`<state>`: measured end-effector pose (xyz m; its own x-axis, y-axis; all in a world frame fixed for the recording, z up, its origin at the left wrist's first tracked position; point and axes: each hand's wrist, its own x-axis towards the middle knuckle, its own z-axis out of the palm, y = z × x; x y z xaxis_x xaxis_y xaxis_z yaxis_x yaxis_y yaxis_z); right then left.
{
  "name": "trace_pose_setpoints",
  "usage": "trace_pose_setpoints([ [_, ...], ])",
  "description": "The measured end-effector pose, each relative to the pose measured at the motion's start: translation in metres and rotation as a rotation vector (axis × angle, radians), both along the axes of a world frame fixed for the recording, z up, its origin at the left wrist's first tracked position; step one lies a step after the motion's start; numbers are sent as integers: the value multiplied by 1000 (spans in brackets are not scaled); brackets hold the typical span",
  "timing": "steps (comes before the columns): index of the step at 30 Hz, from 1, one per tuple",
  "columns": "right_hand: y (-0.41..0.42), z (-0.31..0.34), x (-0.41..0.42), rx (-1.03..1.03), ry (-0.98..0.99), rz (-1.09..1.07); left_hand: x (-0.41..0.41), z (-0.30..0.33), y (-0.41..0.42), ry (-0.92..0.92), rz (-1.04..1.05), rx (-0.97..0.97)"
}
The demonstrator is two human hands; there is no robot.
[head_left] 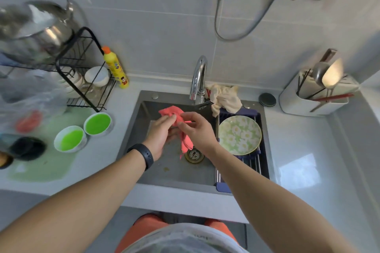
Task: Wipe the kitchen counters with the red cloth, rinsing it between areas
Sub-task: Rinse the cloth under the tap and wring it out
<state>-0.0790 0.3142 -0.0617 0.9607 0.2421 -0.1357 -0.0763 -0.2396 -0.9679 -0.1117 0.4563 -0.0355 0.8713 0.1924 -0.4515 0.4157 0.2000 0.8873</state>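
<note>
Both hands, left hand (159,132) and right hand (197,129), pinch the crumpled red cloth (178,124) over the grey steel sink (174,172). Judging by the pale green spill (47,162) across the left white counter (98,158), wiping remains unfinished.

The red cloth (186,141) looks soft and napped. The faucet (198,80) is mirror-bright chrome, the sink (174,168) dull brushed steel. The bench (298,150) is smooth and glossy, like the wall tiles (154,26). The dish rack (82,68) is black-coated wire.
</note>
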Motion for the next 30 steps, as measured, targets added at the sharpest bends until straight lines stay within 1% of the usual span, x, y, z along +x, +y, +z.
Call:
trace_pose_setpoints([
  [3,-7,-4,-2,-53,-40,-37,-9,-7,-8,11,13,18],
  [6,-17,-6,4,-12,7,-79,-11,-8,-11,20,67,57],
  [12,-22,3,17,-21,37,-136,-6,-1,-5,16,-1,150],
  [15,-27,11,24,-49,-12,-169,-3,3,5,-8,-9,166],
  [17,-36,19,30,-75,-69,-228,-1,2,22,-28,14,236],
  [19,-49,27,38,-166,-123,-274,0,0,42,-36,19,341],
  [22,-69,34,44,-389,-161,-317,4,-3,69,-42,31,469],
  [24,-75,38,46,-491,-157,-333,8,-2,79,-64,-15,492],
  [28,-72,48,50,-635,-66,-319,18,-2,84,-69,-123,507],
  [30,-69,48,52,-597,32,-340,25,-7,86,-34,-154,534],
])
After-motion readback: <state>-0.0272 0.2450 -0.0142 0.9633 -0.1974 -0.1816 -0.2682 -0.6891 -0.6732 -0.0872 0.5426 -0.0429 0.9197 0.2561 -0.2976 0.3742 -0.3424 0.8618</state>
